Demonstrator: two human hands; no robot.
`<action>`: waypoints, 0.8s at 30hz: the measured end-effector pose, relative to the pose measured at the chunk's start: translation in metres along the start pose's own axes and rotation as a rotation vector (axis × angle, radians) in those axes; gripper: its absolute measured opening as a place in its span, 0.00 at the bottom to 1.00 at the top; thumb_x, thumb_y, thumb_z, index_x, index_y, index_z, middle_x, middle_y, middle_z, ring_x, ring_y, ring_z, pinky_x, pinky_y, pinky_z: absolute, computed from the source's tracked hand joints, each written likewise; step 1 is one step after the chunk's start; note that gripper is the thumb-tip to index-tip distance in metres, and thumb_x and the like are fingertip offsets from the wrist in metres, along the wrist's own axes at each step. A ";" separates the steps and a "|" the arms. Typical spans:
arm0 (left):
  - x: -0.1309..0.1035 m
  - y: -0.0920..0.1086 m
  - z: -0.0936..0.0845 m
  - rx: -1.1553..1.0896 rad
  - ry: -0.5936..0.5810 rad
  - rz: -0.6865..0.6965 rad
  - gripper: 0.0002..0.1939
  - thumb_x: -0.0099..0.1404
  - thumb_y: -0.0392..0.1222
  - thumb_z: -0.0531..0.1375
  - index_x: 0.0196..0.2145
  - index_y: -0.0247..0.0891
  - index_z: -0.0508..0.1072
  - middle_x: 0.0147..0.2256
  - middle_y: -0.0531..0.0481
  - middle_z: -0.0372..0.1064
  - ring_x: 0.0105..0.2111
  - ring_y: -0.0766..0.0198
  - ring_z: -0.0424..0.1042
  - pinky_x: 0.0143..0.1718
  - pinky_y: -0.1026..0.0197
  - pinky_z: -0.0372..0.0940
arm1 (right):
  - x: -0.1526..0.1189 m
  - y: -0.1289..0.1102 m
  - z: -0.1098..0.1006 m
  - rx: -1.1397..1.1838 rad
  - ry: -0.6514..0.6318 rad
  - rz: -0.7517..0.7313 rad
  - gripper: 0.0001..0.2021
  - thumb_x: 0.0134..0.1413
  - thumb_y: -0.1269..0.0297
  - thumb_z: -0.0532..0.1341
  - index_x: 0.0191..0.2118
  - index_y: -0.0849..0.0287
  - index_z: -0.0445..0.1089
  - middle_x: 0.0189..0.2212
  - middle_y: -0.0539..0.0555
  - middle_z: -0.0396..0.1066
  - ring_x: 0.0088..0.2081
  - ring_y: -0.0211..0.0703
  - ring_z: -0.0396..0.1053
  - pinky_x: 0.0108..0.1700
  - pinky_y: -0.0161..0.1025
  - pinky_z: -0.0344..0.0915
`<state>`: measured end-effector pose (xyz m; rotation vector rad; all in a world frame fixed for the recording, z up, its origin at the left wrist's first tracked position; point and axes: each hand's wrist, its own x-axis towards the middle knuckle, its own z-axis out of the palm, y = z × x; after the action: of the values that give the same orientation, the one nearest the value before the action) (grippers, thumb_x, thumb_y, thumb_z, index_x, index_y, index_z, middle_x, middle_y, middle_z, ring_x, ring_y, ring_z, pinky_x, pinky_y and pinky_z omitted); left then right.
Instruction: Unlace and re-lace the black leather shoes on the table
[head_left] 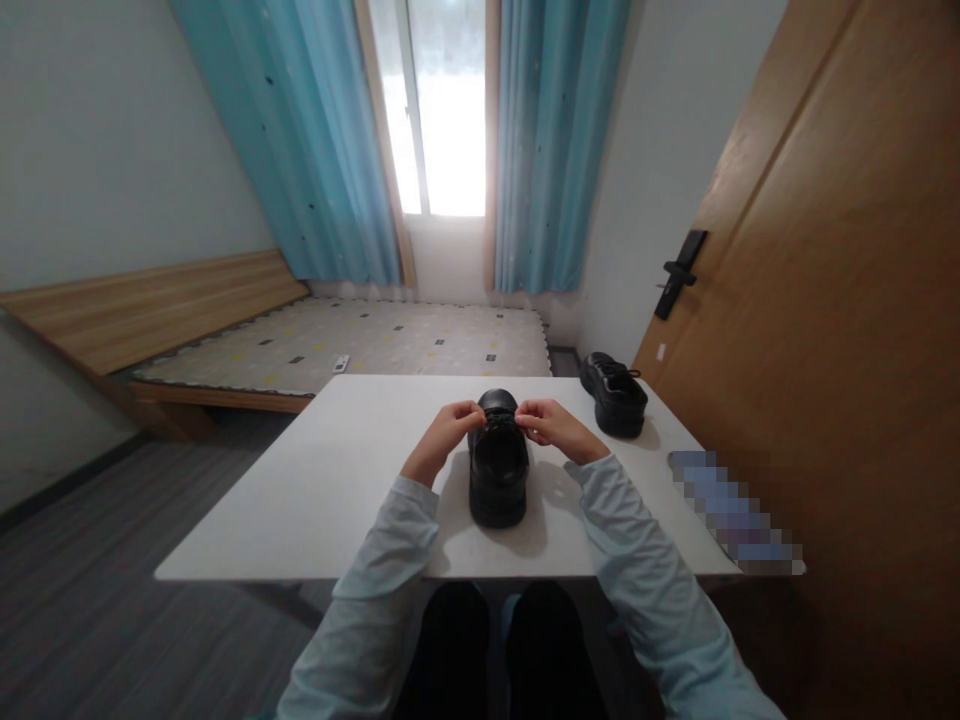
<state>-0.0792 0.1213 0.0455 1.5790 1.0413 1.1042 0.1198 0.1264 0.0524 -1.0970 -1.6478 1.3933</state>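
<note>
A black lace-up shoe (498, 490) stands on the white table in front of me, its toe pointing away and its heel toward me. At the left side of its lacing, my left hand (457, 425) is closed in a pinch. My right hand (551, 425) pinches at the right side of the same lacing. The black shoelace (498, 421) lies between the two hands, dark against the dark shoe, so its ends and any knot cannot be made out. A second black shoe (616, 395) sits at the table's far right corner, with laces across its top.
The white table (322, 480) spans the space before me. A blurred-out flat item (731, 515) lies along its right edge. Beyond are a bed (420, 340) with a small white object (341, 364) on it, and blue curtains (322, 150). A wooden door (840, 300) stands close on the right.
</note>
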 end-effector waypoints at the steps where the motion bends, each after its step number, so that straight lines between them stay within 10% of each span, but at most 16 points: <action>1: 0.000 -0.001 -0.001 0.000 -0.014 -0.009 0.08 0.49 0.43 0.56 0.21 0.35 0.67 0.20 0.56 0.60 0.25 0.68 0.59 0.30 0.64 0.53 | 0.000 0.000 -0.001 0.007 -0.004 -0.002 0.10 0.42 0.60 0.62 0.27 0.63 0.65 0.16 0.44 0.60 0.16 0.27 0.53 0.17 0.28 0.45; 24: -0.003 -0.006 -0.007 0.105 -0.100 -0.130 0.09 0.49 0.44 0.55 0.20 0.34 0.65 0.20 0.56 0.58 0.23 0.70 0.57 0.27 0.65 0.52 | -0.004 0.004 -0.013 -0.112 -0.100 0.074 0.04 0.42 0.67 0.59 0.24 0.62 0.64 0.17 0.46 0.63 0.19 0.30 0.60 0.18 0.27 0.55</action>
<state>-0.0875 0.1217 0.0407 1.6078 1.1326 0.8868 0.1342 0.1280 0.0504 -1.1787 -1.7914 1.4386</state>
